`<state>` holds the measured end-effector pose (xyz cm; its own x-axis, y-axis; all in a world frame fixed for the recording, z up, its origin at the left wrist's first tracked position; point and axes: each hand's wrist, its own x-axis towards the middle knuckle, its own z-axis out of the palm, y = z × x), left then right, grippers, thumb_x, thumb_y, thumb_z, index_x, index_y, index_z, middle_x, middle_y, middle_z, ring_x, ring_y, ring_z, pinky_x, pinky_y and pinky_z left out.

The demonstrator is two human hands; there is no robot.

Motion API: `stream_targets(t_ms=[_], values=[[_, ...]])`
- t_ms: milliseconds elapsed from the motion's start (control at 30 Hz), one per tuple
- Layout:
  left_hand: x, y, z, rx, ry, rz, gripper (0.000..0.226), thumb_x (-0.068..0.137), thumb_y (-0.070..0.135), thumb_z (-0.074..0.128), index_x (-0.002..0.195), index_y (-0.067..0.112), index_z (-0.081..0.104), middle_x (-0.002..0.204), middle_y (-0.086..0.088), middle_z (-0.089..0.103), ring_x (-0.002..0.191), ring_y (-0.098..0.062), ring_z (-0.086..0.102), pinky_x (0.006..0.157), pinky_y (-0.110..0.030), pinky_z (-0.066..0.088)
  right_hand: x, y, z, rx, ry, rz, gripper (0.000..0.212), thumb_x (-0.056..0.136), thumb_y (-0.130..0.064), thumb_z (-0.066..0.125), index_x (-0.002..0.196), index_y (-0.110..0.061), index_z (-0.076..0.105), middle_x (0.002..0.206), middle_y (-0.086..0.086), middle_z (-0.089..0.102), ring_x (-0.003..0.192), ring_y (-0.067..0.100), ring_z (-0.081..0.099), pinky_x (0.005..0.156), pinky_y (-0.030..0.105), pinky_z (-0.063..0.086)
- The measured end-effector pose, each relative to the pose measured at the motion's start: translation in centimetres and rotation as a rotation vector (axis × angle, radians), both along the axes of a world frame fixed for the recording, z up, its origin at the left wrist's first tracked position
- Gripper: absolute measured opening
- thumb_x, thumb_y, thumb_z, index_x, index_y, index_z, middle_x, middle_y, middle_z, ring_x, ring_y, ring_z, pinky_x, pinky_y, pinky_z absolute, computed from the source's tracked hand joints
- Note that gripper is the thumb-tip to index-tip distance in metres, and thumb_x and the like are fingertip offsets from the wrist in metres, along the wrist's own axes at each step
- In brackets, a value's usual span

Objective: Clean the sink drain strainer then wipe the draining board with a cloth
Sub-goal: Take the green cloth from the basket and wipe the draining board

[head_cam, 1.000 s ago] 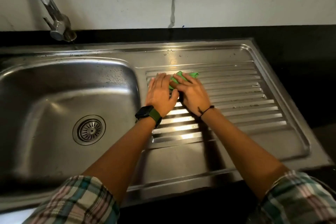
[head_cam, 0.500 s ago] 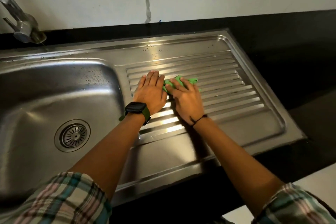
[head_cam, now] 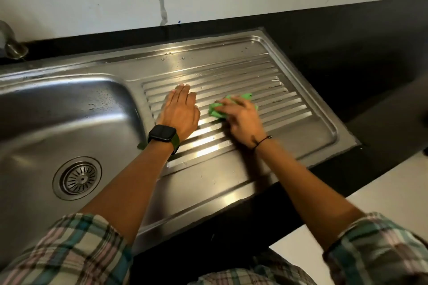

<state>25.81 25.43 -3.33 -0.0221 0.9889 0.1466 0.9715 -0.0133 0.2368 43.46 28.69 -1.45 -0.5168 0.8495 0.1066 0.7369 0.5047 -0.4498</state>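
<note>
Far left, just the base of the tap [head_cam: 10, 45] shows at the frame edge, against the marble wall. Below it the sink basin [head_cam: 69, 109], w/ water drops on its back wall. The drain strainer [head_cam: 77, 178] sits in the drain hole at the basin bottom, slotted disc, seated flat; can't tell if any debris is in it.

Next, my left hand [head_cam: 179, 112]: flat, palm down, fingers together & straight, resting on the left end of the draining board [head_cam: 289, 90] ribs, near the basin edge. Holding nothing, grip relaxed. Black smartwatch [head_cam: 163, 135] w/ green strap on that wrist.

Just right of it, apart from the left hand, my right hand [head_cam: 243, 115] presses down on the green cloth [head_cam: 218, 109], fingers spread over it & curled round its bunched edge. Cloth lies on the ribbed middle of the board, green poking out at left & beyond the fingertips. Thin black band on that wrist.

A few droplets on the flat strip behind the ribs. Right of the board, black countertop [head_cam: 370, 53]. Plaid sleeves at the bottom, both sides.
</note>
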Motion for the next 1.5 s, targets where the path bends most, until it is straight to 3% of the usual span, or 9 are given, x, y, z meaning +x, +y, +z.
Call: stream_targets(t_ms=[100, 200, 433, 567, 633, 867, 1033, 1300, 1500], values=[[-0.1, -0.1, 0.0, -0.021, -0.014, 0.032, 0.048, 0.091, 0.015, 0.036, 0.137, 0.003, 0.029, 0.151, -0.018, 0.023, 0.142, -0.029, 0.016, 0.118, -0.039, 0.007, -2.6, -4.2, -0.8, 0.085, -0.036, 0.100, 0.039, 0.082, -0.003, 0.056, 0.116, -0.022, 0.063, 0.131, 0.002, 0.058, 0.128, 0.034, 0.042, 0.107, 0.055, 0.028], [-0.3, -0.8, 0.3, -0.010, -0.044, 0.033, 0.049, 0.089, 0.012, 0.038, 0.137, 0.002, 0.030, 0.151, -0.018, 0.023, 0.142, -0.029, 0.016, 0.118, -0.039, 0.007, -0.4, -3.3, -0.4, 0.122, -0.096, 0.163, 0.036, 0.086, -0.007, 0.052, 0.118, -0.021, 0.062, 0.132, 0.001, 0.057, 0.128, 0.031, 0.044, 0.107, 0.050, 0.033], [0.1, -2.4, 0.3, 0.056, -0.120, 0.017, 0.042, 0.094, 0.016, 0.037, 0.131, -0.002, 0.040, 0.144, -0.022, 0.034, 0.138, -0.032, 0.027, 0.117, -0.040, 0.014, 10.0, 4.0, 0.6, 0.029, -0.194, -0.159, 0.045, 0.084, 0.008, 0.044, 0.120, -0.014, 0.060, 0.135, 0.009, 0.053, 0.131, 0.033, 0.040, 0.111, 0.048, 0.029], [0.9, -2.0, 0.1, 0.045, -0.055, -0.048, 0.041, 0.094, 0.018, 0.036, 0.131, -0.001, 0.040, 0.144, -0.022, 0.035, 0.138, -0.032, 0.026, 0.116, -0.040, 0.013, 9.3, 4.0, 0.3, 0.007, -0.079, -0.251, 0.034, 0.084, 0.001, 0.050, 0.113, -0.011, 0.063, 0.124, 0.010, 0.060, 0.124, 0.035, 0.044, 0.107, 0.046, 0.032], [1.0, -1.7, 0.0, 0.037, -0.032, -0.055, 0.041, 0.094, 0.019, 0.036, 0.131, 0.001, 0.040, 0.145, -0.021, 0.034, 0.138, -0.032, 0.026, 0.116, -0.040, 0.013, 7.9, 2.6, -0.1, 0.017, -0.071, -0.271, 0.033, 0.084, -0.006, 0.055, 0.114, -0.016, 0.062, 0.129, 0.006, 0.058, 0.126, 0.034, 0.039, 0.107, 0.050, 0.029], [1.7, -1.3, -0.1, -0.002, -0.006, -0.026, 0.040, 0.096, 0.019, 0.035, 0.134, 0.005, 0.036, 0.149, -0.018, 0.026, 0.142, -0.030, 0.016, 0.117, -0.040, 0.008, -0.8, -4.6, -0.7, 0.037, -0.044, -0.088, 0.035, 0.088, -0.013, 0.050, 0.117, -0.030, 0.059, 0.137, -0.005, 0.050, 0.132, 0.029, 0.031, 0.109, 0.054, 0.019], [3.5, -1.9, 0.0, -0.025, -0.134, 0.089, 0.043, 0.093, 0.010, 0.038, 0.135, 0.003, 0.034, 0.150, -0.021, 0.022, 0.142, -0.033, 0.014, 0.118, -0.042, 0.009, 1.9, -3.1, -0.4, 0.062, -0.123, 0.072, 0.034, 0.088, -0.010, 0.049, 0.114, -0.028, 0.062, 0.137, -0.007, 0.051, 0.133, 0.027, 0.036, 0.108, 0.049, 0.027], [7.0, -2.3, -0.1, -0.050, -0.149, 0.076, 0.049, 0.088, 0.004, 0.039, 0.136, 0.003, 0.031, 0.152, -0.019, 0.018, 0.143, -0.030, 0.011, 0.118, -0.039, 0.004, 13.0, 4.6, -0.5, 0.047, -0.045, -0.217, 0.034, 0.083, 0.004, 0.051, 0.108, -0.013, 0.067, 0.127, 0.010, 0.060, 0.126, 0.034, 0.045, 0.109, 0.046, 0.032], [8.7, -1.7, 0.3, -0.021, -0.187, 0.232, 0.046, 0.092, 0.014, 0.036, 0.138, 0.007, 0.031, 0.151, -0.016, 0.021, 0.142, -0.028, 0.013, 0.118, -0.040, 0.006, 13.9, 4.7, -0.8, 0.029, -0.027, -0.299, 0.045, 0.085, -0.007, 0.052, 0.126, -0.027, 0.052, 0.127, 0.012, 0.058, 0.123, 0.036, 0.041, 0.103, 0.047, 0.036]])
